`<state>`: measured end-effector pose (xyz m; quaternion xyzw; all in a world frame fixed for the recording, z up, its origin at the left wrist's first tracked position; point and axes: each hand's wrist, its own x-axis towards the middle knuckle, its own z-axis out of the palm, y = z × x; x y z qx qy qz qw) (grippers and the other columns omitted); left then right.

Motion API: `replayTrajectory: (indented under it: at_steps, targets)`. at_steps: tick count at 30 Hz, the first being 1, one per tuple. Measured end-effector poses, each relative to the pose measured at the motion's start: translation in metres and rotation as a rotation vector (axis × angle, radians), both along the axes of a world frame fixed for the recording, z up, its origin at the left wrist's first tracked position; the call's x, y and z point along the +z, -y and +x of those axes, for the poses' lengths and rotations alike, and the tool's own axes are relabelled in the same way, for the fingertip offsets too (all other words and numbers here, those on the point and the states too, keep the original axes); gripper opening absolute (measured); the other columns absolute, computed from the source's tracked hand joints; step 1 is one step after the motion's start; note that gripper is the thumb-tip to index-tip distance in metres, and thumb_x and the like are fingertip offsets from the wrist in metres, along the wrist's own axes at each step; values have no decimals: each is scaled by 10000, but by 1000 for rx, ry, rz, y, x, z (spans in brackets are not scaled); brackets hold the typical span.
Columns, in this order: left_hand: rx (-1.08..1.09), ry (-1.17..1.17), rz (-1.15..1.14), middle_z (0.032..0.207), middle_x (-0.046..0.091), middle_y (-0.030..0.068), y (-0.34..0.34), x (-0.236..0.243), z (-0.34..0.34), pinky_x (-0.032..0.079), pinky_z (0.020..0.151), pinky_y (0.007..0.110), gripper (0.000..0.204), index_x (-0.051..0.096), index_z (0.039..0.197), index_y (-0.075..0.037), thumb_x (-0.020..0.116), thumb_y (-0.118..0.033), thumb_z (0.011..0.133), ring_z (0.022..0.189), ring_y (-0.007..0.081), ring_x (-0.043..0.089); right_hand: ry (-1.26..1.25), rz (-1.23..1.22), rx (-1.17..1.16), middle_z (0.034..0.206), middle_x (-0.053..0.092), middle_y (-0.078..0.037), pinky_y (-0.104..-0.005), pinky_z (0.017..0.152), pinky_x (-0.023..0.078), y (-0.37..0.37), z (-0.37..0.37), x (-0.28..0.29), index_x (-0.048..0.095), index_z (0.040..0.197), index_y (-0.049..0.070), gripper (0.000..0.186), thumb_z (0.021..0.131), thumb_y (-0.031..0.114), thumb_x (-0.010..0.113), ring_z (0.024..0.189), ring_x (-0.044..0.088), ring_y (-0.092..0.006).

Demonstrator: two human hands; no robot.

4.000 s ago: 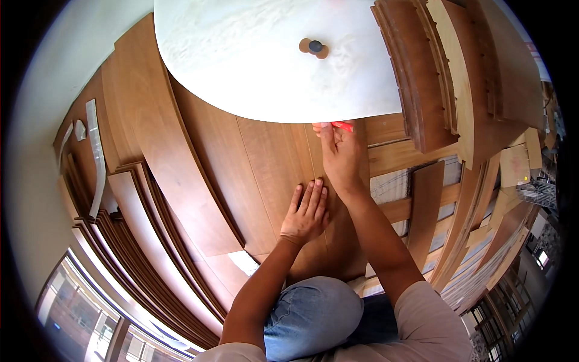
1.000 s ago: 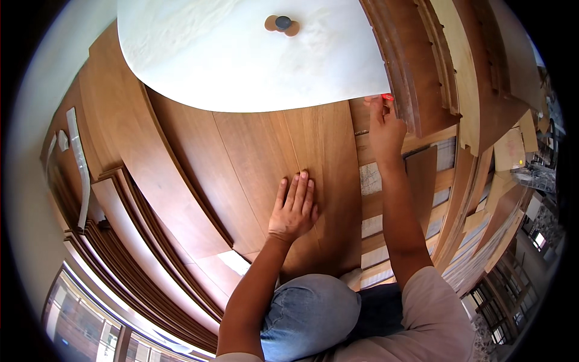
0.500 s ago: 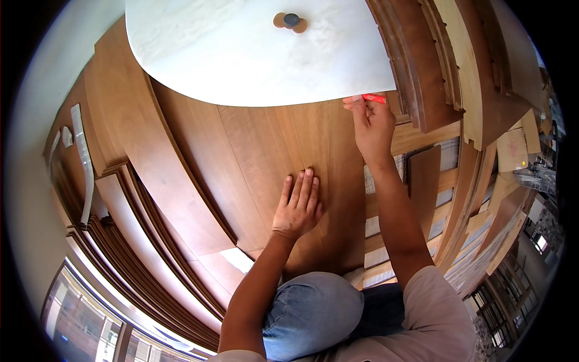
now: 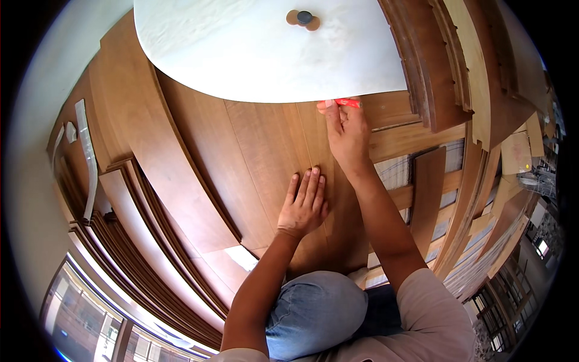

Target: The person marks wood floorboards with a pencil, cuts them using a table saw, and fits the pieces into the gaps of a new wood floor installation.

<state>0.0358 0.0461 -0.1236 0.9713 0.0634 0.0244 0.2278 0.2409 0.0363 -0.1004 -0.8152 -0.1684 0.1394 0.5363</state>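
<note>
My right hand [image 4: 347, 133] is closed around a red pencil [image 4: 348, 102] held at the near edge of a white marble-look slab [image 4: 265, 54] with a rounded left side. Below that edge, wooden floorboards [image 4: 250, 142] lie side by side with thin seams between them. My left hand [image 4: 304, 202] rests flat on these boards, fingers stretched out, holding nothing. The pencil's tip is hidden by my fingers, so I cannot tell whether it touches the wood.
On the slab sits a dark round piece on brown discs [image 4: 304, 18]. Stacked planks [image 4: 145, 241] lie at left, with more boards [image 4: 428, 72] upper right. Light wooden battens [image 4: 416, 136] run at right, a loose brown board [image 4: 428, 193] across them. My jeans-covered knee [image 4: 319, 314] is close below.
My right hand has slid left along the slab's edge with the pencil. The left hand stays flat on the boards. The whole view has shifted slightly.
</note>
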Motion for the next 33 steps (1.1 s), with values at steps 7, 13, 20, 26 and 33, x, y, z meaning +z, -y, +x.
replayTrajectory:
  at_steps: [7, 13, 20, 26, 33]
  targets:
    - [3, -4, -3, 1483, 444, 207, 0, 0, 0, 303, 1174, 507, 575, 542, 1336, 19, 593, -271, 842, 1376, 319, 429, -59, 15, -8, 938, 698, -129, -292, 806, 554, -7, -4, 0, 535, 1103, -44, 229, 1031, 174, 538, 880, 712, -198]
    - [-8, -9, -15, 1478, 446, 211, 0, 0, 0, 289, 1179, 514, 598, 535, 1339, 27, 602, -289, 836, 1374, 326, 428, 211, 45, -35, 869, 696, -104, -352, 685, 541, -20, -17, -35, 547, 1034, 20, 132, 941, 58, 632, 767, 692, -260]
    - [-9, -10, -6, 1489, 431, 214, 0, -2, -2, 286, 1180, 522, 610, 525, 1348, 33, 598, -288, 835, 1383, 329, 416, 82, 236, -130, 918, 691, -125, -276, 727, 576, -11, -18, -25, 536, 1076, -16, 131, 978, 58, 585, 821, 709, -192]
    - [-4, -9, -17, 1491, 429, 214, 0, -1, -1, 286, 1180, 521, 614, 519, 1358, 29, 595, -280, 833, 1388, 327, 412, 109, 131, -118, 924, 698, -135, -277, 709, 583, -12, -18, -23, 539, 1087, -22, 125, 990, 52, 565, 815, 711, -176]
    - [12, -6, -10, 1495, 427, 213, 2, -4, -3, 279, 1182, 520, 618, 518, 1355, 28, 603, -286, 830, 1388, 323, 414, 51, 181, -167, 923, 693, -99, -260, 699, 549, 8, -10, -1, 555, 1026, -11, 88, 989, 68, 569, 799, 684, -145]
